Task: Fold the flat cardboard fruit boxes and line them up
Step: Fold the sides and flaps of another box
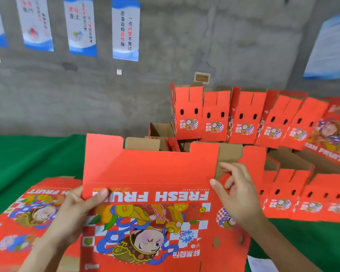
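Note:
A red cardboard fruit box (149,173), printed "FRESH FRUIT" with a cartoon figure, stands partly opened in front of me, its top flaps raised. My left hand (75,211) grips its left edge, thumb on the printed face. My right hand (238,191) holds the right corner, fingers curled round the edge near the side panel. A flat red box blank (18,216) lies on the green table under my left arm. Folded red boxes (243,116) stand in a row at the back right, and another row of boxes (306,197) stands nearer on the right.
The green table cover (31,154) stretches to the left and back. A grey concrete wall (185,46) with hanging posters (126,28) rises behind the table. Open brown box interiors (163,130) show between the folded rows.

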`<state>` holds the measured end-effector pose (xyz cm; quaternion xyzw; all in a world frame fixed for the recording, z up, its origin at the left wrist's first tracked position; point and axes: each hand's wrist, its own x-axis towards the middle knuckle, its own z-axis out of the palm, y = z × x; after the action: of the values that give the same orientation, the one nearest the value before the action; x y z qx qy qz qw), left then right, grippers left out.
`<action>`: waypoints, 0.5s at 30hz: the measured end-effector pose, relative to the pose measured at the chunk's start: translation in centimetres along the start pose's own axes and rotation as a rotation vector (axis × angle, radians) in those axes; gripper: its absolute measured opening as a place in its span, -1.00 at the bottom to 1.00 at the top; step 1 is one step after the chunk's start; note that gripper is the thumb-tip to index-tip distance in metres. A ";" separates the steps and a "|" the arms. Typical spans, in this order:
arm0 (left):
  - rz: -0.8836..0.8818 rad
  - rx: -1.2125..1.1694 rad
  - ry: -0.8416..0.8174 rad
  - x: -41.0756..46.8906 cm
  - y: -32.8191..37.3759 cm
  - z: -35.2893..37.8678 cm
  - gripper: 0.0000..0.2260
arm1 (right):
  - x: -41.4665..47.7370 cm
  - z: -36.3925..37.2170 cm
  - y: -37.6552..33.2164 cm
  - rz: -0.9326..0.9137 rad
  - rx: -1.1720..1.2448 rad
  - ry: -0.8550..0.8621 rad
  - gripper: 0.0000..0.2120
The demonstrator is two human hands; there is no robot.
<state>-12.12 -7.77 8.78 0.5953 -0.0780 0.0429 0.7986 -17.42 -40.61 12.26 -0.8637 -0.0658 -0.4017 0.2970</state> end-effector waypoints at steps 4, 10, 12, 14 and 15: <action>-0.018 -0.002 -0.014 -1.5 -0.8 2.5 -0.88 | 0.0 -2.4 0.7 0.166 0.067 -0.175 -0.73; -0.033 -0.016 -0.020 -3.0 -2.7 4.6 -0.85 | -0.7 -4.7 2.2 0.317 0.205 -0.374 -0.76; -0.018 -0.010 -0.014 -3.2 -3.2 5.2 -0.84 | -0.9 -5.3 2.4 0.355 0.233 -0.405 -0.73; 0.023 -0.018 -0.028 -3.3 -3.4 6.1 -0.76 | -1.1 -5.7 2.7 0.373 0.149 -0.432 -0.65; 0.054 -0.012 -0.044 -3.3 -3.4 6.5 -0.70 | -1.3 -5.8 3.0 0.363 0.046 -0.444 -0.60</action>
<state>-15.32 -14.86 6.79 0.5891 -0.1117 0.0508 0.7987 -21.00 -46.19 12.78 -0.9213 0.0174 -0.1416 0.3618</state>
